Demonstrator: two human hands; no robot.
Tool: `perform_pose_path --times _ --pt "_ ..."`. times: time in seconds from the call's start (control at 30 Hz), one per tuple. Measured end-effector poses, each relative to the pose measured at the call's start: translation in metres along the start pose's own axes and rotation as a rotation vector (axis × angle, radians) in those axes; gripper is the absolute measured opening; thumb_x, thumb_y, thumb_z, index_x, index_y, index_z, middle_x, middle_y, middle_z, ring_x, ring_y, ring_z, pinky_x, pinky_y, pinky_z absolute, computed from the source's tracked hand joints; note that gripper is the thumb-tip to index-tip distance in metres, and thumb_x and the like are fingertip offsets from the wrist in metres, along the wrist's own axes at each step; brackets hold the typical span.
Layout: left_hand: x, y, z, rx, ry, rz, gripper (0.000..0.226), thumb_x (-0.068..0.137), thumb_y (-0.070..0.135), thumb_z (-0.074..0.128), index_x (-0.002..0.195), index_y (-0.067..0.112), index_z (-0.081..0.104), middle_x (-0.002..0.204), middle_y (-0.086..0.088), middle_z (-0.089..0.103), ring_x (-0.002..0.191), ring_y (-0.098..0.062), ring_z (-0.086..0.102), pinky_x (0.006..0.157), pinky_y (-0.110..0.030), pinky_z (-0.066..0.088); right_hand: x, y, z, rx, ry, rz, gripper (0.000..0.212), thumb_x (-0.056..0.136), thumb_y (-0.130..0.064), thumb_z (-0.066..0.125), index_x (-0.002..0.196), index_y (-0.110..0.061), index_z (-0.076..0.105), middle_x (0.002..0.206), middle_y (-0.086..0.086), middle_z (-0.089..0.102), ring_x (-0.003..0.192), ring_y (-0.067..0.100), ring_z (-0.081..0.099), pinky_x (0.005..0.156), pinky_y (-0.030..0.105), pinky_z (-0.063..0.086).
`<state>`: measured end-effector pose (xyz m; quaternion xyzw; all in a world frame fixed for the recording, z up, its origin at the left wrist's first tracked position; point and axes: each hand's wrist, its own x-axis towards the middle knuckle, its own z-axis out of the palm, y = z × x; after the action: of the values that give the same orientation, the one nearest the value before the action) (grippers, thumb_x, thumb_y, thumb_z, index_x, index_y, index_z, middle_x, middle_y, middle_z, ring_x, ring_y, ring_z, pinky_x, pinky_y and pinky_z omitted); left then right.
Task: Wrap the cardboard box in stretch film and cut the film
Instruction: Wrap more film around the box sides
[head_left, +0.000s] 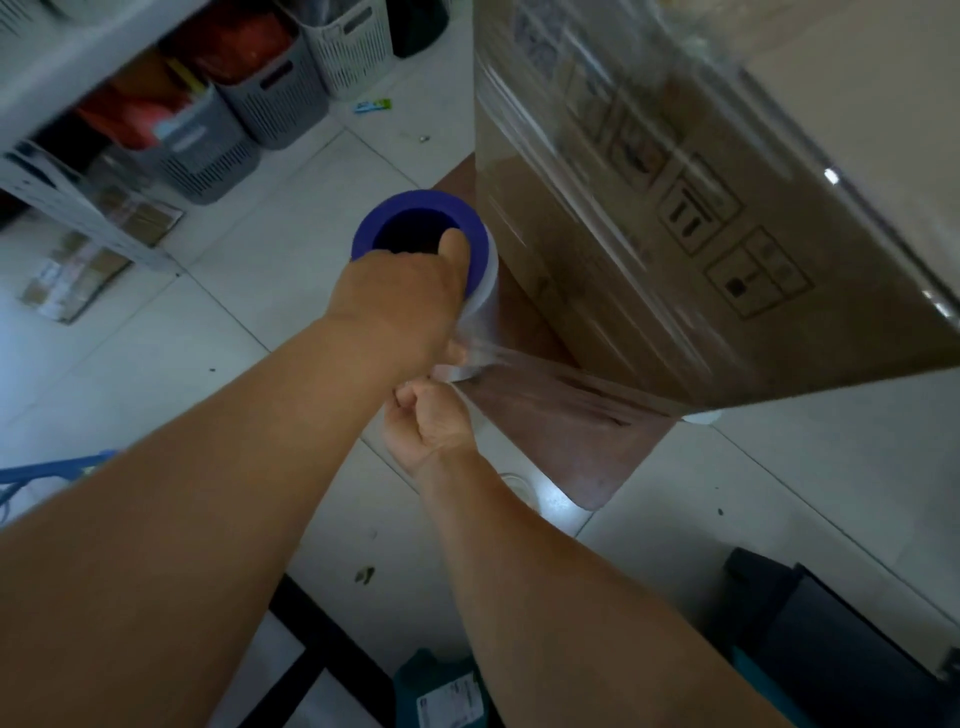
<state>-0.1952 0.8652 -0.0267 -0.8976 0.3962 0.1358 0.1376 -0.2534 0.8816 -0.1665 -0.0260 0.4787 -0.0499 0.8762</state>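
**Head view: film stretched between roll and box**

Head view looks down over your forearms at a tall cardboard box (675, 249) standing on a brown table (587, 457), its side already glossy with stretch film (545, 384). Your left hand (400, 306) grips the film roll (483, 291) just beside the box, thumb hooked into the top of its blue core (421, 221). A taut band of film runs from the roll to the box's lower corner. Your right hand (426, 426) sits just below the left, fingers curled and pinching the bunched edge of that band. You cannot tell whether it holds a cutter. Grey slatted baskets (249, 104) stand under a shelf at upper left, on the white tiled floor (218, 291).
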Motion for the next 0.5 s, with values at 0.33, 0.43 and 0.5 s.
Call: perform_pose_path --times 0.33,0.43,0.5 --pt "0.037 -0.031 -0.009 0.052 0.02 0.167 0.081 0.077 0.049 0.069 0.13 0.01 0.024 0.075 -0.005 0.047 0.069 -0.023 0.051 0.065 -0.035 0.046 0.044 0.009 0.041 0.059 -0.146 0.106 0.054 0.073 -0.002 0.073 0.124 -0.007 0.057 0.117 0.007 0.066 0.121 0.019 0.055 0.11 0.038 0.037" --pt "0.046 -0.037 -0.012 0.059 0.03 0.188 0.079 0.079 0.046 0.069 0.131 0.01 0.023 0.075 -0.005 0.048 0.07 -0.023 0.052 0.068 -0.036 0.051 0.05 0.009 0.054 0.099 -0.162 0.1 0.08 0.058 -0.008 0.086 0.132 -0.012 0.054 0.129 0.009 0.061 0.124 0.025 0.055 0.109 0.043 0.038" --pt "0.052 -0.038 -0.016 0.064 0.034 0.192 0.076 0.081 0.042 0.068 0.132 0.008 0.023 0.068 -0.003 0.042 0.068 -0.022 0.049 0.064 -0.033 0.045 0.055 0.007 0.059 0.06 -0.16 0.06 0.093 0.054 -0.01 0.087 0.137 -0.016 0.048 0.135 0.011 0.057 0.127 0.025 0.051 0.11 0.045 0.036"
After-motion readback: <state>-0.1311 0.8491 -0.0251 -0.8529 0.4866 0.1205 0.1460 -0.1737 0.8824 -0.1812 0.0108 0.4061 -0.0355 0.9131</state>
